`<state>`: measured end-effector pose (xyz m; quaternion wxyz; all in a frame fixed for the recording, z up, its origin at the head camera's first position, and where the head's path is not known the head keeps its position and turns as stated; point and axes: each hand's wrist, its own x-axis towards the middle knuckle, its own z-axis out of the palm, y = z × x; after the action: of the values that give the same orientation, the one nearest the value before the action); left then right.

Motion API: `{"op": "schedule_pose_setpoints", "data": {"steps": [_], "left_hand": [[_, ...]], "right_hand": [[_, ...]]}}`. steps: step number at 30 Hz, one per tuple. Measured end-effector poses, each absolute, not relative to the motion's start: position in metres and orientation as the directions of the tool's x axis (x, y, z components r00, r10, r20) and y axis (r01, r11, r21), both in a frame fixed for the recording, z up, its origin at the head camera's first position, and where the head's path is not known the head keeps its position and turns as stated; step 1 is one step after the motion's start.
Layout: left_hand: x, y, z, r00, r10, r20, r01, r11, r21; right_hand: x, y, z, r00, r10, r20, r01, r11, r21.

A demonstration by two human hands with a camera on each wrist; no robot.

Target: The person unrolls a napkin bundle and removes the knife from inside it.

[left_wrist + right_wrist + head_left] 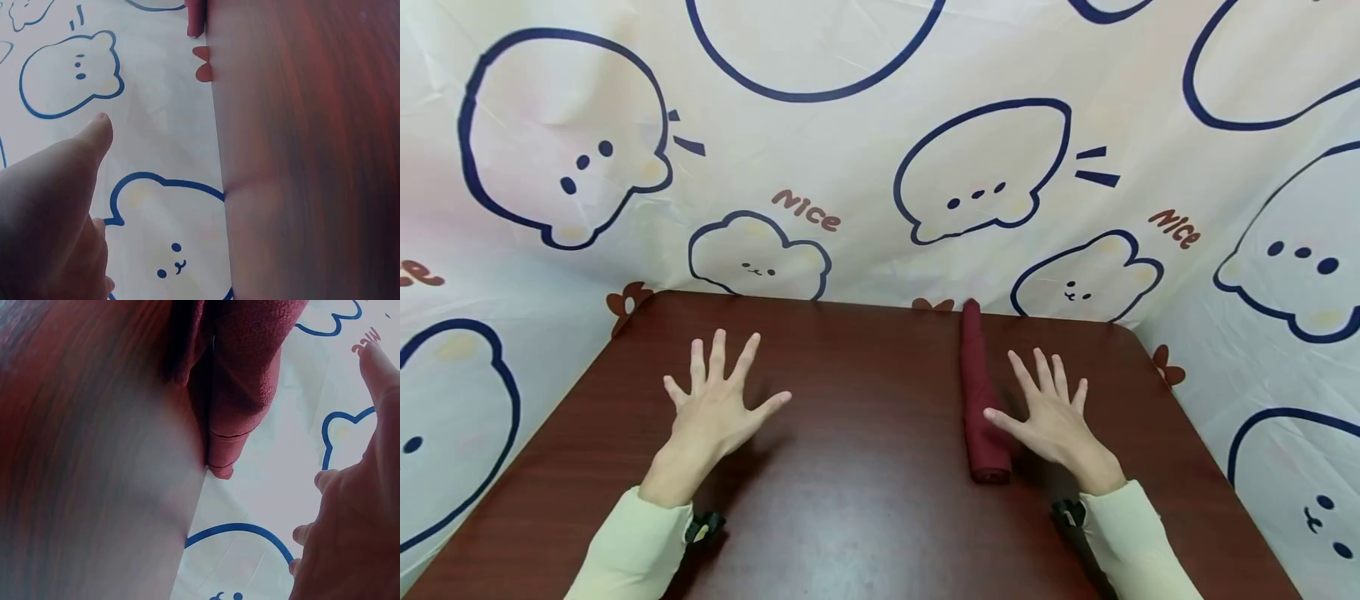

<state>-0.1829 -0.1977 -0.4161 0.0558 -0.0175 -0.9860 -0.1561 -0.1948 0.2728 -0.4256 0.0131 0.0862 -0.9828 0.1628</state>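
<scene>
A dark red rolled-up cloth [981,400] lies lengthwise on the brown table [865,467], right of the middle, its far end at the back edge. My right hand [1051,417] is spread just right of the roll, and its thumb overlaps the cloth in the head view. In the right wrist view the rolled cloth [244,381] shows to the left of the right hand [356,506]. Over the table's left part my left hand [711,417] spreads its fingers, holding nothing. The left wrist view shows the left hand [62,194] and one end of the cloth [196,19].
A pale sheet [865,150] printed with blue-outlined cartoon figures hangs behind the table and along both sides. The table's back edge meets this sheet. Dark wrist straps [703,527] sit at the cuffs of the light sleeves [636,542].
</scene>
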Motion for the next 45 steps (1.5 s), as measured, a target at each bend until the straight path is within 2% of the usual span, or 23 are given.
{"op": "schedule_pose_setpoints", "data": {"steps": [14, 20, 26, 45], "left_hand": [[-0.181, -0.173, -0.431, -0.970, 0.145, 0.196, 0.197, 0.939, 0.281], [-0.182, -0.161, -0.442, -0.939, 0.276, 0.203, 0.328, 0.896, 0.298], [-0.187, -0.140, -0.441, -0.900, 0.365, 0.239, 0.429, 0.837, 0.339], [-0.195, -0.086, -0.435, -0.863, 0.474, 0.175, 0.503, 0.773, 0.388]], "right_hand": [[-0.197, 0.287, -0.435, -0.965, -0.258, 0.040, -0.257, 0.909, -0.330], [-0.197, 0.290, -0.438, -0.949, -0.311, 0.050, -0.307, 0.877, -0.370], [-0.200, 0.299, -0.435, -0.929, -0.368, 0.041, -0.343, 0.811, -0.474], [-0.202, 0.314, -0.436, -0.887, -0.458, 0.054, -0.389, 0.681, -0.620]]}}
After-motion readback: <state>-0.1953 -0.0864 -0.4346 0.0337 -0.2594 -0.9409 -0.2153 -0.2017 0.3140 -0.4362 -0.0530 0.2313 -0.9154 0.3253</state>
